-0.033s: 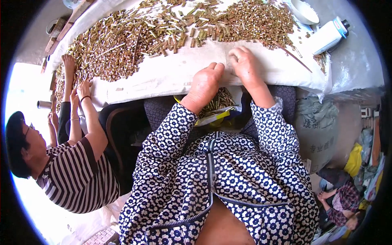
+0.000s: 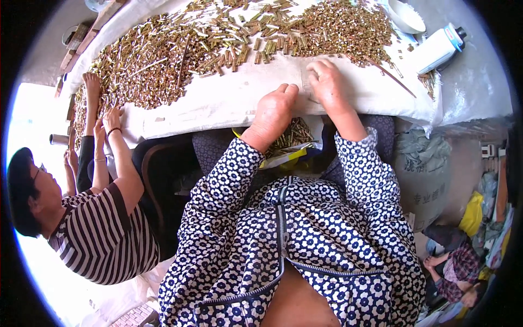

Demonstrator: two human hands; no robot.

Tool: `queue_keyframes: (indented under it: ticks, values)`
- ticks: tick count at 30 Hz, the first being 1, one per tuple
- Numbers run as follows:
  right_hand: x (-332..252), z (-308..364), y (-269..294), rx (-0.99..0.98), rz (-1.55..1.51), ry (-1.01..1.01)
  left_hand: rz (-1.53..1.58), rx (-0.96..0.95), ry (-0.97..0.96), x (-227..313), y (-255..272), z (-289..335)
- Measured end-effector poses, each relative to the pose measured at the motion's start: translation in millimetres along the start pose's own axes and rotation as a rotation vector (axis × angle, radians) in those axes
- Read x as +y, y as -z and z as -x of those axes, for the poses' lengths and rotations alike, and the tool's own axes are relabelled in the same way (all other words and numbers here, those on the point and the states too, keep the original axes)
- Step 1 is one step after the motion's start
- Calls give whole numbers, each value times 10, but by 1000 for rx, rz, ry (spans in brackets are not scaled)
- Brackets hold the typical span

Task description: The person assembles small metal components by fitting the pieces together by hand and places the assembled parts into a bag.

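Observation:
My left hand (image 2: 277,110) is closed over the near edge of the white-covered table (image 2: 234,98), its fingers curled under and thumb side forward. To its right, a short gap away, my right hand (image 2: 328,87) rests on the cloth with its fingers bent and pressed together. Whatever either hand holds is hidden by the fingers. Beyond them lie a heap of small brassy metal pieces (image 2: 343,30) and several short metal tubes (image 2: 259,49) in loose rows. Below my hands, at my lap, an open bag (image 2: 294,136) contains more brassy pieces.
A larger heap of metal pieces (image 2: 147,60) spreads to the left, where a person in a striped shirt (image 2: 103,234) works. A thin rod (image 2: 389,76), a white bottle (image 2: 441,49) and a white bowl (image 2: 407,15) are at right. Another person (image 2: 457,272) sits lower right.
My right hand has shifted very slightly, its fingers a little more drawn in. My left hand and the metal pieces look the same.

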State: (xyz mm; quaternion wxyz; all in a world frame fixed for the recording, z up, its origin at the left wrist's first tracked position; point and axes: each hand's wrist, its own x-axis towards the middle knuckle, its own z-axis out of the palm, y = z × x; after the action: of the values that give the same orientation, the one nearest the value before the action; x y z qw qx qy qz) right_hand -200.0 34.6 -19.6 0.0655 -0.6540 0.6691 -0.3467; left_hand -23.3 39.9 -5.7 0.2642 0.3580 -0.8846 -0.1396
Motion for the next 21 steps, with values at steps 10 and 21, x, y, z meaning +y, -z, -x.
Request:
queue_keyframes:
  ticks: [10, 21]
  values:
    - [310, -303, -155, 76, 345, 174, 709, 219, 482, -417, 225, -230]
    - [228, -237, -109, 46, 323, 98, -305, -44, 325, -914, 196, -561]
